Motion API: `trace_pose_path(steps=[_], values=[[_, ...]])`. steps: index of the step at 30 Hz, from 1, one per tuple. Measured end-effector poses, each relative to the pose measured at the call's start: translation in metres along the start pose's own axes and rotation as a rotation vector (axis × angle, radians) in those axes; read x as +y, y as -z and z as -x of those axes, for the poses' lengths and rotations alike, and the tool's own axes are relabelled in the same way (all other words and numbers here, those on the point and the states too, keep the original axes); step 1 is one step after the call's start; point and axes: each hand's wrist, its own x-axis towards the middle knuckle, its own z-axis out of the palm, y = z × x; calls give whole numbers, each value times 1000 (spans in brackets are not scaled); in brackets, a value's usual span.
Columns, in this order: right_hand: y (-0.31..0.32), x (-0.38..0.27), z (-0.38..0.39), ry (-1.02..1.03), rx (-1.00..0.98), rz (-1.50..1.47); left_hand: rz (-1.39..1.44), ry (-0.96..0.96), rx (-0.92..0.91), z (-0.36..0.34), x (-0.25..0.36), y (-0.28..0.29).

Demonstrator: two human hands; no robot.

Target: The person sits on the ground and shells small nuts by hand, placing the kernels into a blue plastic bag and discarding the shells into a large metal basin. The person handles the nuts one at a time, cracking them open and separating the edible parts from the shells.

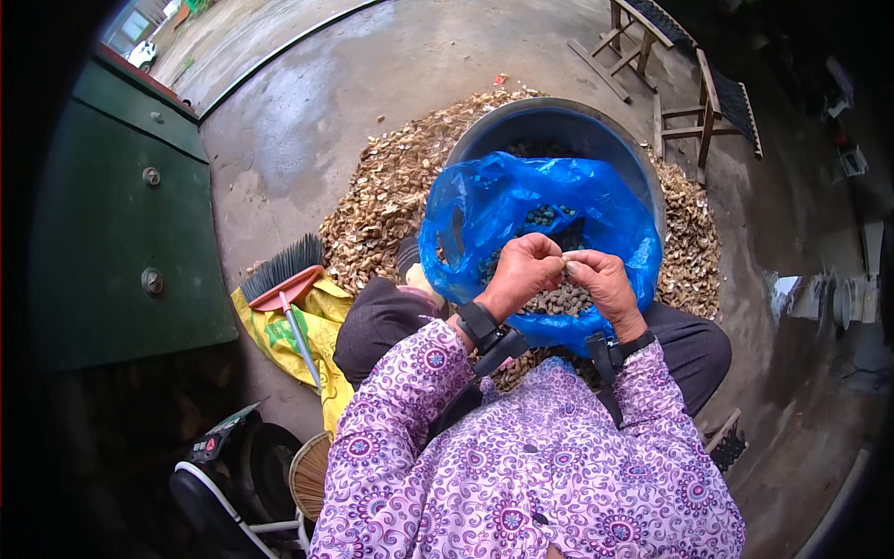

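My left hand point(523, 276) and my right hand point(607, 285) meet fingertip to fingertip above an open blue plastic bag point(615, 197). Both are closed in a pinch. Whatever lies between the fingers is too small to name. Inside the bag are many small greyish, nut-like pieces point(559, 300), with a darker greenish cluster point(544, 215) farther back. The bag rests in and over the near side of a wide metal basin point(582, 111), between my knees. My wrists bear dark straps with small devices on them.
Tan, dry shell pieces point(391, 186) are heaped around the basin. To the left, a broom point(289, 289) lies on a yellow sack point(256, 321), near a green metal door point(112, 214). Wooden folding stools point(703, 116) stand at far right. A woven round basket point(309, 475) sits near left.
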Motion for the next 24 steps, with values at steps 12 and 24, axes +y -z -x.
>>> trace_pose_path(steps=[12,24], values=[[-4,-19,8,209,65,427,-144,-40,-7,-2,-5,-4],[-15,-21,14,394,118,711,-195,27,-32,4,3,-9]])
